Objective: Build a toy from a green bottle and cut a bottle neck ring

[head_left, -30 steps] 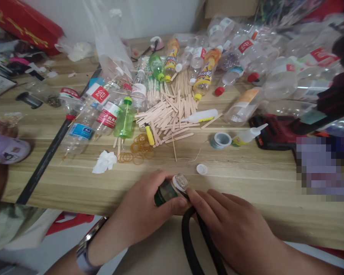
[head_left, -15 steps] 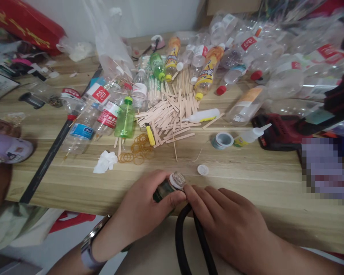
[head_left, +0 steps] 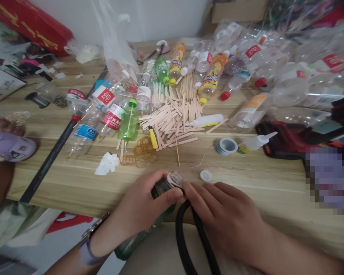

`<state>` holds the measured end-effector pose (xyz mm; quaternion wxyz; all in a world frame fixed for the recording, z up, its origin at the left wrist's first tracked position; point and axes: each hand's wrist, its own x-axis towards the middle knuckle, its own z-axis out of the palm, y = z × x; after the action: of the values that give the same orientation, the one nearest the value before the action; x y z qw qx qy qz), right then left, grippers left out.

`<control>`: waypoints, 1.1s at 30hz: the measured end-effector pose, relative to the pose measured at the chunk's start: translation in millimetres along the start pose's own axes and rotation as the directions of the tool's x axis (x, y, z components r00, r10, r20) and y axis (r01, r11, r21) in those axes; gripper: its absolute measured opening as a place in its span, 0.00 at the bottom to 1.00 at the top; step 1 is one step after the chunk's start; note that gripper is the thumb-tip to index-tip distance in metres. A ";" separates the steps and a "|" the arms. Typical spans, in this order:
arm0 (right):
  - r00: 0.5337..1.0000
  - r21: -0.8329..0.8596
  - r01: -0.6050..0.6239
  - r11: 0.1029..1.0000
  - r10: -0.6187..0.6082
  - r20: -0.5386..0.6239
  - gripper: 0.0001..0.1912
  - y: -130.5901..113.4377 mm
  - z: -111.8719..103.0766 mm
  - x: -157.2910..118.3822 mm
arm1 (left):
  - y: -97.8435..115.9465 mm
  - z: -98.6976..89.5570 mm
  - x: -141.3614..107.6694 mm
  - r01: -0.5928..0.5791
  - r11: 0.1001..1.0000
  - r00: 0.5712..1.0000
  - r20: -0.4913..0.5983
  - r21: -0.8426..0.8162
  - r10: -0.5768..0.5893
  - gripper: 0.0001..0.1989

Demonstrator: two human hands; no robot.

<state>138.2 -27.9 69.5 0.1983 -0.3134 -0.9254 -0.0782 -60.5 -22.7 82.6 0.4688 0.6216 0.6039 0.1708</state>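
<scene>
My left hand (head_left: 149, 202) is wrapped round the upper part of a green plastic bottle (head_left: 137, 238), just below its clear, uncapped mouth. The bottle slants toward me, its base showing beneath my left forearm. My right hand (head_left: 226, 210) is beside the neck, fingers close together and the index fingertip touching or almost touching it. What those fingers hold, if anything, is hidden. A black cord-like loop (head_left: 180, 229) hangs down beside my right hand. A white cap (head_left: 205, 175) lies on the table just beyond my hands.
Wooden sticks (head_left: 172, 126), rubber bands (head_left: 143, 149), a glue bottle (head_left: 255, 142) and a tape roll (head_left: 227, 146) lie ahead. Plastic bottles (head_left: 289, 84) crowd the right, near a red-and-black power tool (head_left: 283, 139). Another person's hand (head_left: 8, 124) is at the left edge.
The view has shifted slightly, so table items appear a little further right. More of the green bottle's lower body shows under my left arm. Both hands keep about the same pose.
</scene>
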 end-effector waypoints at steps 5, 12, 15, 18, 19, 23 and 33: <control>1.000 0.137 0.014 0.990 -0.015 0.011 0.18 4.1 -6.0 1.6 | 2.9 -4.9 -6.4 -0.001 1.000 1.000 0.006 -0.030 0.001 0.15; 0.999 0.255 0.021 0.967 -0.010 -0.045 0.18 6.8 -8.2 5.0 | 6.5 -5.1 -10.7 -0.107 0.994 0.994 -0.019 -0.034 0.106 0.10; 0.999 0.338 0.015 0.941 -0.001 -0.042 0.16 9.5 -7.7 6.0 | 7.4 -4.3 -10.8 -0.177 0.984 0.983 -0.045 -0.003 0.176 0.09; 0.998 0.301 0.042 0.953 -0.025 -0.062 0.17 12.3 -6.6 6.6 | 8.0 -2.4 -10.9 -0.227 0.973 0.970 -0.078 0.032 0.228 0.10; 0.996 0.259 0.058 0.964 -0.040 -0.076 0.18 13.1 -5.9 6.5 | 8.1 -1.5 -11.0 -0.230 0.972 0.969 -0.085 0.037 0.232 0.11; 0.986 0.066 0.088 0.994 -0.078 -0.145 0.21 14.9 -1.1 4.6 | 8.2 1.0 -10.2 -0.176 0.984 0.981 -0.071 0.028 0.178 0.12; 0.980 -0.087 0.076 0.993 -0.091 -0.175 0.18 13.5 18.1 7.7 | 6.6 -2.3 -2.4 -0.077 0.997 0.995 -0.059 0.021 0.079 0.11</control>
<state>135.1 -8.1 56.6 0.2641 -0.2737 -0.9124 -0.1512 -58.9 -23.0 89.7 0.4376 0.6436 0.5945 0.2020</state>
